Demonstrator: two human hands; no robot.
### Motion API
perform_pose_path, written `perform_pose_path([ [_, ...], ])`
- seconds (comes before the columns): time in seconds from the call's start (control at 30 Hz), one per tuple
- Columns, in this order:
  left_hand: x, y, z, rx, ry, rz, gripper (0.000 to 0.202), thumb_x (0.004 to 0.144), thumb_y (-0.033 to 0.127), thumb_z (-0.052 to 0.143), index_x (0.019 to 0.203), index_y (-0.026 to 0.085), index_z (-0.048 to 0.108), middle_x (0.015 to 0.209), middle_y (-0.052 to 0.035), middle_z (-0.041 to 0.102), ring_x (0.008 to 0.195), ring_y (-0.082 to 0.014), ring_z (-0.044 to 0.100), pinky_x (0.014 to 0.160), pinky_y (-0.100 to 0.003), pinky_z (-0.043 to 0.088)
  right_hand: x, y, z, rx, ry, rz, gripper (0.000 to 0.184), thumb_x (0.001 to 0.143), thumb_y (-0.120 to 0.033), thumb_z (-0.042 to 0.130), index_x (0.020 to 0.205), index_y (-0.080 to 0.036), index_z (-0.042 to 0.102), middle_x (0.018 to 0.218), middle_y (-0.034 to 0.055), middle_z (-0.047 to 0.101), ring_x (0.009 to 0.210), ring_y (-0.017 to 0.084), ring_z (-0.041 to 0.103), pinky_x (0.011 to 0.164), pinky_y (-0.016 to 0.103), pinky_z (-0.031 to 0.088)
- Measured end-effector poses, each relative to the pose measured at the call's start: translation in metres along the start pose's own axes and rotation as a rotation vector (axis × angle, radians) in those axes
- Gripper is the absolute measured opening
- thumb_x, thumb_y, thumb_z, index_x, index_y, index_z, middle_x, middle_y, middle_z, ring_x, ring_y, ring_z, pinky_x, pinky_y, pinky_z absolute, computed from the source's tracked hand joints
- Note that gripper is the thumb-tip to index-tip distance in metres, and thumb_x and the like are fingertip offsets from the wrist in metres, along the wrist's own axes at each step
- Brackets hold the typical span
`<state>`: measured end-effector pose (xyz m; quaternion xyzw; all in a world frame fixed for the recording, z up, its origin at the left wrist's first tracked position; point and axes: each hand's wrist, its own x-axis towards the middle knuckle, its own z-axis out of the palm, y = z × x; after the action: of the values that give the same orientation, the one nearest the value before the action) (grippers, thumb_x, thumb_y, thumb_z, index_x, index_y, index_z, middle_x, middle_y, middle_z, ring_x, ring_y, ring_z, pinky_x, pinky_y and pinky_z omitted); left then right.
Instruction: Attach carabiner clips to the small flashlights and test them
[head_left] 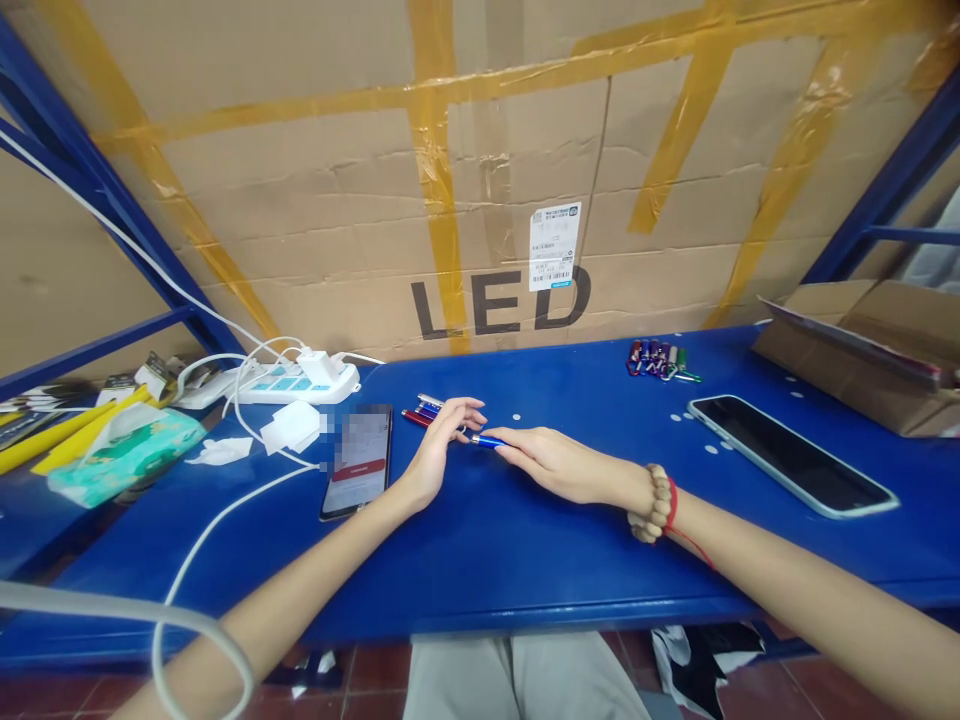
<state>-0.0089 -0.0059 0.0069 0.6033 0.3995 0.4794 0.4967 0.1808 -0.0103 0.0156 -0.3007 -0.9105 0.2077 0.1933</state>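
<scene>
A slim blue pen-shaped thing with a silver end is pinched between the thumb and fingers of my right hand. It points left, held low over the blue table. My left hand is at its silver end, fingers stretched out and slightly curved; whether they touch it is hard to see. Behind my left hand lie more slim pen-shaped things, among them a red one, a blue one and a silver one, partly covered by the hand.
Left of my hands lie a lit phone, a white power strip with cables and a green tissue pack. Small coloured carabiner keychains, a second phone and an open carton are at right. A large cardboard box stands behind.
</scene>
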Motion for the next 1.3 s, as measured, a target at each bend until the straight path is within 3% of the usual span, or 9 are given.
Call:
perform_pose_path([
  [0.3,0.0022,0.0034,0.0,-0.099,0.084,-0.009,0.032,0.087,0.041,0.038,0.095,0.018,0.059,0.089,-0.0058,0.064,0.09,-0.02,0.059,0.074,-0.029,0.043,-0.001,0.0027,-0.0007,0.021,0.02,-0.011,0.038,0.098,-0.033,0.032,0.13,-0.022,0.048,0.127,0.0058,0.057,0.111,0.021,0.057,0.094,0.036,0.043],
  [0.47,0.0017,0.0038,0.0015,-0.103,0.095,-0.023,0.031,0.086,0.04,0.039,0.093,0.018,0.06,0.087,-0.0058,0.065,0.088,-0.0196,0.059,0.071,-0.028,0.043,-0.0009,0.0032,-0.0007,-0.01,0.014,-0.005,0.035,0.096,-0.035,0.038,0.122,-0.02,0.055,0.1,0.0047,0.068,0.085,0.018,0.064,0.076,0.03,0.048],
  [0.9,0.001,-0.0004,0.0004,-0.12,0.053,-0.015,0.031,0.087,0.039,0.038,0.095,0.019,0.06,0.087,-0.005,0.063,0.089,-0.019,0.057,0.072,-0.027,0.041,-0.0009,0.004,0.0045,0.009,0.01,-0.058,0.039,0.098,-0.034,0.032,0.133,-0.022,0.045,0.133,0.0049,0.053,0.118,0.02,0.053,0.099,0.035,0.042],
  [1.17,0.0022,-0.0028,-0.0001,-0.144,0.045,-0.017,0.031,0.087,0.04,0.039,0.096,0.018,0.06,0.088,-0.005,0.062,0.086,-0.0183,0.057,0.071,-0.027,0.04,-0.0002,0.0037,0.0029,-0.016,0.015,-0.049,0.038,0.098,-0.03,0.031,0.131,-0.019,0.045,0.125,0.0076,0.058,0.108,0.021,0.058,0.092,0.037,0.046],
  [1.3,0.0036,-0.0051,-0.0011,-0.145,0.043,-0.022,0.031,0.087,0.04,0.04,0.095,0.018,0.061,0.087,-0.0051,0.063,0.086,-0.0185,0.057,0.071,-0.027,0.04,-0.0009,0.001,0.0013,-0.044,-0.006,-0.047,0.038,0.095,-0.033,0.039,0.128,-0.018,0.049,0.113,0.0078,0.064,0.096,0.021,0.063,0.083,0.034,0.048],
])
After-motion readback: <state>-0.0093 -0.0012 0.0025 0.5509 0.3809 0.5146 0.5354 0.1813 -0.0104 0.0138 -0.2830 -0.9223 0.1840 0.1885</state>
